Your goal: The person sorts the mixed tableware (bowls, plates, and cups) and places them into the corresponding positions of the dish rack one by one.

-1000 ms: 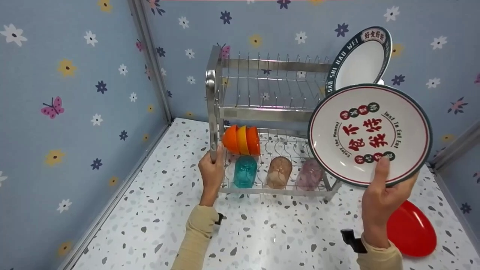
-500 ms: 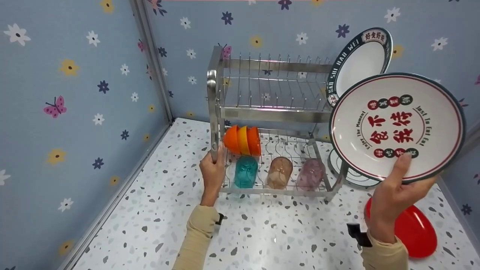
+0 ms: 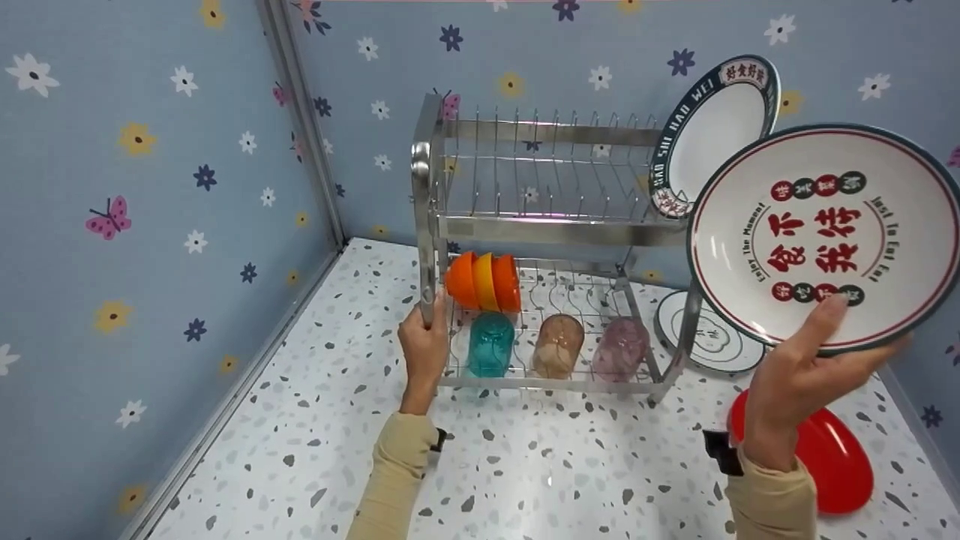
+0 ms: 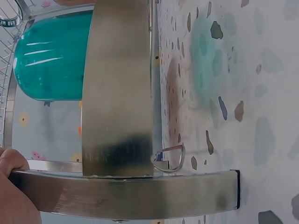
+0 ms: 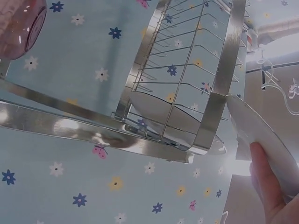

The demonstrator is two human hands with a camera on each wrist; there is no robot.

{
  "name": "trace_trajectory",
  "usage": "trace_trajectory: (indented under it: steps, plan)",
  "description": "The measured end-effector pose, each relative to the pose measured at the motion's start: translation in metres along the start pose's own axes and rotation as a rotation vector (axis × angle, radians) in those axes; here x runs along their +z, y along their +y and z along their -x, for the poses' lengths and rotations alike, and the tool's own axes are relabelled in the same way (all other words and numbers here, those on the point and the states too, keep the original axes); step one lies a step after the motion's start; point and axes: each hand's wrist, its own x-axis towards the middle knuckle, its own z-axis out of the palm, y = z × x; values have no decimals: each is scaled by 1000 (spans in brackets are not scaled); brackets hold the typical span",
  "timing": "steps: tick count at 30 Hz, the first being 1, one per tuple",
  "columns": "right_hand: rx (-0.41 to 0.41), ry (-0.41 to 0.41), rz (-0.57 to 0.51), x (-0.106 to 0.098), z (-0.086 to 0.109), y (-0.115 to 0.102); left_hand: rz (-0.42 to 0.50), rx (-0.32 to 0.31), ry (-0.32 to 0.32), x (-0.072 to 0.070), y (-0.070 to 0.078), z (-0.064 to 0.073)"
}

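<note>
My left hand (image 3: 424,341) grips the left side frame of the silver dish rack (image 3: 555,229); the left wrist view shows part of this hand (image 4: 18,198) at the metal bar. My right hand (image 3: 799,386) holds a white plate (image 3: 817,232) with a dark green rim and red lettering, thumb on its face, fingers behind. This plate is raised at the rack's right end, overlapping a second plate (image 3: 716,135) that stands tilted in the upper tier. In the right wrist view the held plate (image 5: 254,130) appears edge-on beside the upper rail.
Orange and yellow bowls (image 3: 484,281) lie nested in the lower tier, behind teal (image 3: 491,345), amber (image 3: 559,345) and pink (image 3: 621,349) cups. Right of the rack, a white plate (image 3: 709,337) lies on the speckled tabletop (image 3: 555,465). A red dish (image 3: 836,465) is by the right forearm.
My right hand has carried the held plate rightward and up, away from the rack, uncovering the plate lying on the tabletop. My left hand keeps its grip on the frame.
</note>
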Motion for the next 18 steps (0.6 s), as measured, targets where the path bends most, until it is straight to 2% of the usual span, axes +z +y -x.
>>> trace_trajectory:
  steps: [9,14,18]
  plan:
    - [-116,-30,107,13,-8,-12,10,-19,12,0,0,1]
    - [-156,-38,135,22,-13,-16,14,-46,9,0,1,1]
    - [-203,-61,143,30,-19,-18,9,-42,2,0,1,0]
